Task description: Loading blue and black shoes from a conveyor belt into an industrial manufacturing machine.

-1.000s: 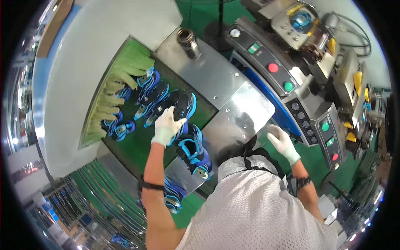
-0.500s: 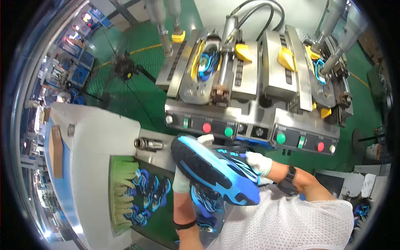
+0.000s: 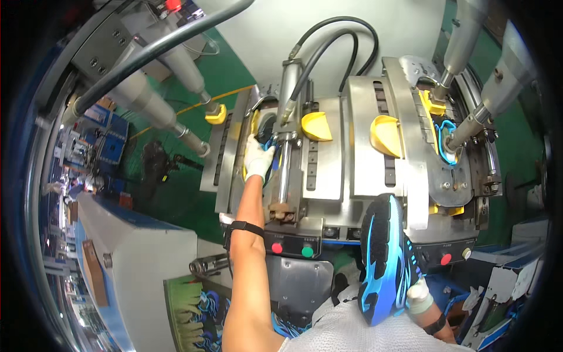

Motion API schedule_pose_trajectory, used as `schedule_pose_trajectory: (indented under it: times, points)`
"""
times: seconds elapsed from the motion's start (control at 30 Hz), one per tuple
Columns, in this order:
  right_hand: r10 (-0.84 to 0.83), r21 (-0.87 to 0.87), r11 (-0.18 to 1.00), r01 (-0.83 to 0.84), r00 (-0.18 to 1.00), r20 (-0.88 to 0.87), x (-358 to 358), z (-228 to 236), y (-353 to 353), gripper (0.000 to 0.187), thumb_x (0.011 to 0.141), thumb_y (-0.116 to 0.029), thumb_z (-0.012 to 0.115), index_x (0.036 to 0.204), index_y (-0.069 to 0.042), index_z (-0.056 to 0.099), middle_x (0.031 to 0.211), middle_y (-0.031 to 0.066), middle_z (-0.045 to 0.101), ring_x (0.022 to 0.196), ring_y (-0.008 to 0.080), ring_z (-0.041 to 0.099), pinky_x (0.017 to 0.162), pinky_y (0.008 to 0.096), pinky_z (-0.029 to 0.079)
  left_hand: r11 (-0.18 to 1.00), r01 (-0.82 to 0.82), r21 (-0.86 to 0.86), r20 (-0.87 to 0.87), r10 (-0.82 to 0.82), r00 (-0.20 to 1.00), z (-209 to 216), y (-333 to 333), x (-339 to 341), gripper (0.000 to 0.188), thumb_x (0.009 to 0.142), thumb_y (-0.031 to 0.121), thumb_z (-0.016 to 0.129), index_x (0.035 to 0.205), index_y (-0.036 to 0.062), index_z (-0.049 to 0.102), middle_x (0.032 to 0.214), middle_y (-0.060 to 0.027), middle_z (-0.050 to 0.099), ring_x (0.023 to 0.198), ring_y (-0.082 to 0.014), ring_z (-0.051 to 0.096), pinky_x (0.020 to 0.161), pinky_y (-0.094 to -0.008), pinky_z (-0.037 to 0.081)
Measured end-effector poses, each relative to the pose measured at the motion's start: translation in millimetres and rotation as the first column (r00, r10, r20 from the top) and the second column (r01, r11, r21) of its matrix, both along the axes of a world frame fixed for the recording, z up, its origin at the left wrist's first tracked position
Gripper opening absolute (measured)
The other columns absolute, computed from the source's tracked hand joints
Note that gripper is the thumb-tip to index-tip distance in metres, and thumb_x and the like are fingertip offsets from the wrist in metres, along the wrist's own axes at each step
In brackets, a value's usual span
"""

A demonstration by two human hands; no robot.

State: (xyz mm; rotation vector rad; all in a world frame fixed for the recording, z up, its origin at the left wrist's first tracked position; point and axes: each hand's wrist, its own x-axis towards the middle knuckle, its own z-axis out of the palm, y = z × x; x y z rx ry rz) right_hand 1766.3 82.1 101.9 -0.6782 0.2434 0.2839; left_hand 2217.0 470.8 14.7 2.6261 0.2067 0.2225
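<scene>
In a white glove, my left hand [image 3: 257, 159] reaches into the left station of the pressing machine. Its fingers are closed at the upper of a dark blue sports shoe [image 3: 268, 144] seated there, partly hidden by the hand and a metal cylinder. My right hand [image 3: 419, 297], also gloved, grips another sports shoe [image 3: 381, 258] close to my body, with its black and bright blue sole turned to the left. That hand's fingers are partly behind the shoe. A blue-rimmed shoe [image 3: 447, 142] sits in the right station, under a metal press rod.
Yellow pads [image 3: 317, 126] stand on the steel machine. Red and green buttons [image 3: 307, 251] line its front. Thick press arms [image 3: 141, 97] hang at the upper left. Several shoes [image 3: 210, 311] lie by a green fringed mat [image 3: 183, 308] at the lower left.
My left hand has left the held shoe and stretched forward to the left station's shoe. My right hand has carried the held shoe right, its toe swinging up. The view has shifted.
</scene>
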Motion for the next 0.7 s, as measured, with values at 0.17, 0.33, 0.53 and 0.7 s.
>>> schedule_pose_trajectory:
  times: [0.17,0.33,0.53,0.7]
  points:
    - [0.043,-0.047,0.998,-0.047,0.996,-0.083,20.8,4.7,10.9,0.084,0.070,-0.007,0.080,0.145,0.003,0.044,0.135,0.0139,0.060,0.119,0.0267,0.062,0.102,0.0415,0.052,0.999,-0.013,0.038,-0.125,0.017,0.992,67.2,21.6,7.1,0.075,0.071,0.039,0.085,0.129,0.0034,0.053,0.117,-0.0246,0.068,0.110,-0.0403,0.065,0.097,-0.0450,0.051]
    - [0.012,-0.074,0.997,-0.016,0.998,-0.064,72.9,33.3,56.4,0.075,0.082,-0.009,0.076,0.147,-0.002,0.040,0.129,0.0127,0.062,0.111,0.0233,0.065,0.097,0.0395,0.055,0.945,0.032,-0.325,0.160,0.022,0.987,148.6,57.3,-115.0,0.065,0.075,0.025,0.086,0.125,-0.0039,0.055,0.111,-0.0183,0.070,0.101,-0.0228,0.068,0.091,-0.0334,0.052]
    - [0.219,-0.210,0.958,-0.194,0.970,0.103,213.4,53.7,183.8,0.031,0.095,-0.015,0.063,0.123,-0.002,0.061,0.115,0.0100,0.070,0.097,0.0166,0.070,0.085,0.0302,0.057,0.746,-0.053,-0.664,0.289,0.321,0.902,122.8,96.3,-345.0,0.051,0.076,0.005,0.080,0.119,-0.0002,0.053,0.103,-0.0056,0.062,0.091,-0.0113,0.061,0.087,-0.0335,0.051]
    - [0.346,-0.417,0.836,-0.356,0.933,-0.102,378.5,19.3,290.6,0.015,0.090,-0.015,0.067,0.102,-0.007,0.066,0.090,0.0058,0.072,0.074,0.0193,0.069,0.064,0.0331,0.057,0.580,-0.553,-0.599,-0.035,0.670,0.741,-2.3,83.2,-485.5,0.057,0.071,0.016,0.084,0.118,-0.0003,0.055,0.104,-0.0103,0.063,0.094,-0.0192,0.063,0.089,-0.0336,0.051]
